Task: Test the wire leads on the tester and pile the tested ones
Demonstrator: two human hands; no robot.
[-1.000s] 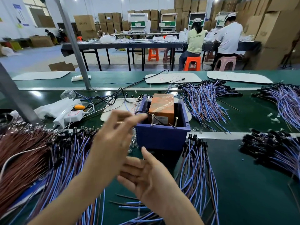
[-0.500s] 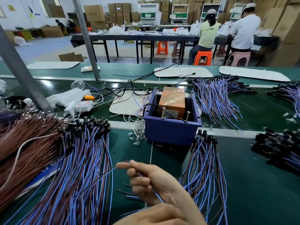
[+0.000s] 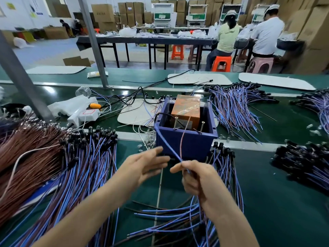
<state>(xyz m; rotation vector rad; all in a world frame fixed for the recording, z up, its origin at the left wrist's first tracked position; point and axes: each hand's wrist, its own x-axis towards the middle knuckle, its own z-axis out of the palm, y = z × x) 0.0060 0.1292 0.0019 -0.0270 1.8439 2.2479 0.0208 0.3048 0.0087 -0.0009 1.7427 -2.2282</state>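
right hand (image 3: 197, 177) pinching one wire lead (image 3: 167, 145) (blue and brown strands) just in front of the tester (image 3: 185, 141), strands rising over its rim, left hand (image 3: 144, 166) hovering alongside, fingers loose and holding nothing, lead piles (image 3: 85, 166) lying either side on the counter (image 3: 267, 202)

Brown wires (image 3: 26, 157) partly beyond left edge
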